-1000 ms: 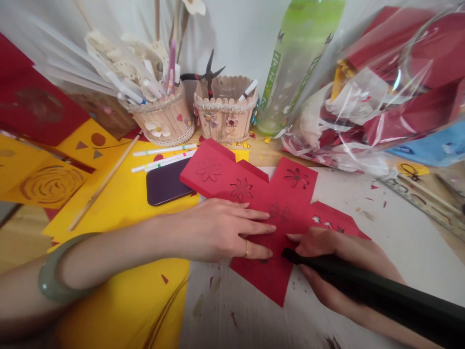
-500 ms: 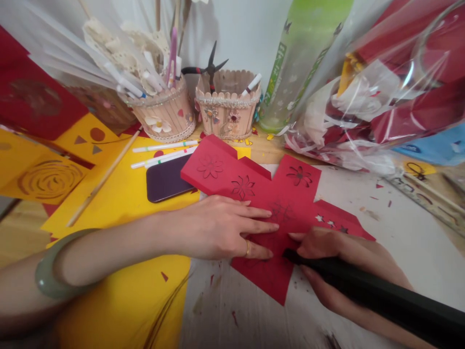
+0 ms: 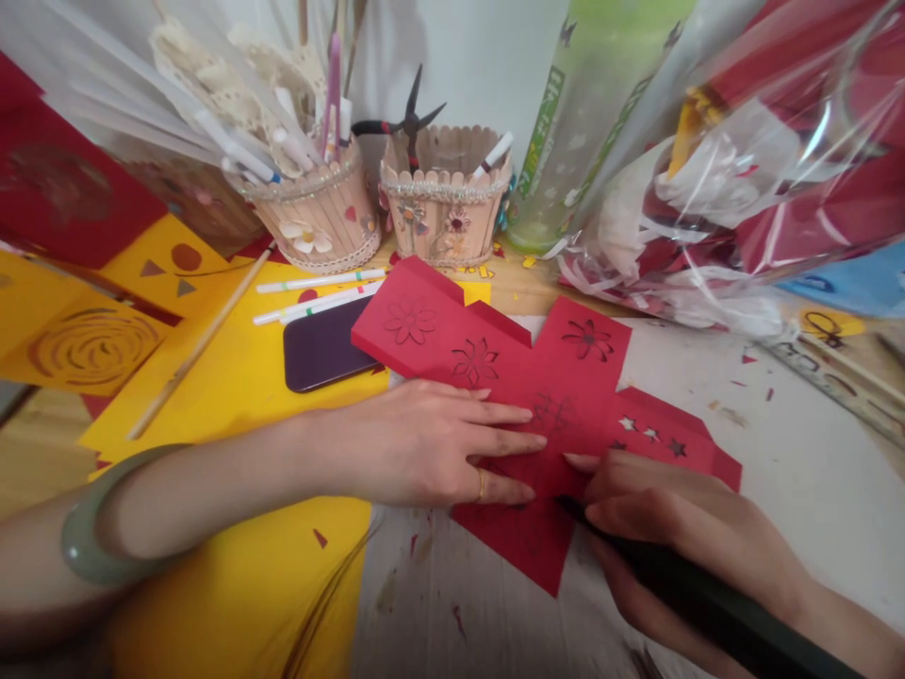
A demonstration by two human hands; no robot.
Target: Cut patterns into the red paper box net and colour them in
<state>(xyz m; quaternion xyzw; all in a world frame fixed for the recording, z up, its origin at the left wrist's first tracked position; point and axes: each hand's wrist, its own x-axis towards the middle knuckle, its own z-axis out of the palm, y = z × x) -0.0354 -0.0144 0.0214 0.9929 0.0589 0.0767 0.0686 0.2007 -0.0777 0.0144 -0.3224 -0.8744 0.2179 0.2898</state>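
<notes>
A red paper box template (image 3: pixel 519 377) with tabs lies flat, with flower and star shapes cut through it and faint outlines drawn on it. Across its left part my left hand (image 3: pixel 431 448) rests, fingers spread and pressing on the paper. My right hand (image 3: pixel 679 514) grips a long black craft knife (image 3: pixel 657 566) like a pen. The knife's dark tip meets the lower part of the red paper, close to my left fingertips; the blade itself is too blurred to make out.
Left of the template are a dark phone (image 3: pixel 329 344), white markers (image 3: pixel 318 283), yellow paper (image 3: pixel 283 556) and a wooden stick (image 3: pixel 202 339). Behind stand two stick-sided pots (image 3: pixel 321 222), one holding pliers (image 3: pixel 411 123), and a green bottle (image 3: pixel 558 141). A plastic bag (image 3: pixel 707 217) and ruler (image 3: pixel 841 387) lie right.
The knife tip and my right hand have shifted slightly down, and the knife handle sits lower. More of the star cut-outs shows. My left hand stays on the paper.
</notes>
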